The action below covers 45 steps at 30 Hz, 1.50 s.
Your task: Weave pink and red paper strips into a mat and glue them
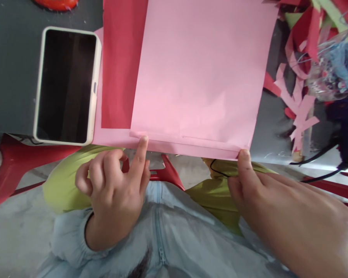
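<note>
A large pink paper sheet [200,73] lies on the dark table, its near edge folded up into a narrow strip. My left hand [113,189] presses one extended finger on the left end of that folded strip, the other fingers curled. My right hand [281,216] pinches the strip's right corner at the table's edge, thumb on top. Under the pink sheet lies a red paper sheet [118,65].
A phone [66,85] in a pale case lies screen-up at the left. Pink and red paper scraps [298,104] and a clear bag [336,65] of small items pile up at the right. Black cables [316,158] run along the right edge.
</note>
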Each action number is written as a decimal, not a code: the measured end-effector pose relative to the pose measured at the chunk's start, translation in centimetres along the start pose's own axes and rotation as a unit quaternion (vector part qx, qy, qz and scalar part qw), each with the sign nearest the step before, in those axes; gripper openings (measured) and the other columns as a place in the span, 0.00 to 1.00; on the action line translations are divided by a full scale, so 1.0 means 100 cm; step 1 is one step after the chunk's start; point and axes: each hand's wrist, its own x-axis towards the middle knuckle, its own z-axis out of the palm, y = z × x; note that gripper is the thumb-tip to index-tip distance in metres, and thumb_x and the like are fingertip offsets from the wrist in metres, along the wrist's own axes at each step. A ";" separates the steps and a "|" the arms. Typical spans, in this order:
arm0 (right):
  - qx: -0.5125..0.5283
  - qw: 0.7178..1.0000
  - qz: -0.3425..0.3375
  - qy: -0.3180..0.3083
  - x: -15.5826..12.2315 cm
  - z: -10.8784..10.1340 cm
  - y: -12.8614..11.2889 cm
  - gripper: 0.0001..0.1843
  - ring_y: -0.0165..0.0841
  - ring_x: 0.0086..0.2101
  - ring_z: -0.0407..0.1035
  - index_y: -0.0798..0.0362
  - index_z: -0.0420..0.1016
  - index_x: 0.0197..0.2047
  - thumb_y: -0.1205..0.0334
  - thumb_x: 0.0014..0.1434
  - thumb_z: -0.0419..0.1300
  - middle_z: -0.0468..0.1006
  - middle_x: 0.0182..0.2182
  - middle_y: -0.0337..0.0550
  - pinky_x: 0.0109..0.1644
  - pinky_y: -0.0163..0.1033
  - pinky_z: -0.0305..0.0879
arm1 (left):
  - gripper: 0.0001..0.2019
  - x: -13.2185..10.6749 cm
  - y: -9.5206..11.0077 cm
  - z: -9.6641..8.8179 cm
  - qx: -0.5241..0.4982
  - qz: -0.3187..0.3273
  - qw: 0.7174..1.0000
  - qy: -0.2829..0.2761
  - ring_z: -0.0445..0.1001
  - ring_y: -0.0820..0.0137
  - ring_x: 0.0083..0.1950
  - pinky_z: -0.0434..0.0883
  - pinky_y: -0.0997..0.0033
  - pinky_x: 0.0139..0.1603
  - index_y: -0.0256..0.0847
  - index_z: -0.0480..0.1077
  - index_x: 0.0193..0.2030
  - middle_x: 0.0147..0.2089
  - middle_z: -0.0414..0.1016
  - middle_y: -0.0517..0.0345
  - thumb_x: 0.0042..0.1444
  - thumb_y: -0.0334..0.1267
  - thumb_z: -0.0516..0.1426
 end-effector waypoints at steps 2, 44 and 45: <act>0.000 1.000 -0.003 0.001 0.000 0.000 0.000 0.25 0.33 0.13 0.63 0.74 0.83 0.44 0.70 0.68 0.45 0.60 0.10 0.36 0.18 0.37 0.42 | 0.24 0.000 -0.002 0.000 0.006 -0.003 1.000 -0.003 0.67 0.59 0.48 0.57 0.54 0.51 0.53 0.71 0.66 0.42 0.72 0.51 0.62 0.44 0.61; -0.012 1.000 0.011 0.023 -0.002 0.000 0.001 0.20 0.30 0.12 0.58 0.72 0.85 0.42 0.73 0.64 0.51 0.58 0.09 0.34 0.18 0.35 0.42 | 0.27 -0.001 0.005 -0.004 -0.003 -0.028 1.000 -0.009 0.63 0.59 0.44 0.55 0.56 0.48 0.50 0.68 0.68 0.40 0.69 0.50 0.62 0.45 0.59; -0.016 1.000 0.010 0.022 -0.002 0.000 0.001 0.20 0.30 0.12 0.59 0.72 0.85 0.42 0.72 0.64 0.51 0.58 0.09 0.34 0.18 0.35 0.42 | 0.27 -0.001 0.004 -0.004 0.002 -0.026 1.000 -0.010 0.63 0.59 0.44 0.55 0.56 0.48 0.49 0.68 0.68 0.39 0.69 0.50 0.61 0.44 0.59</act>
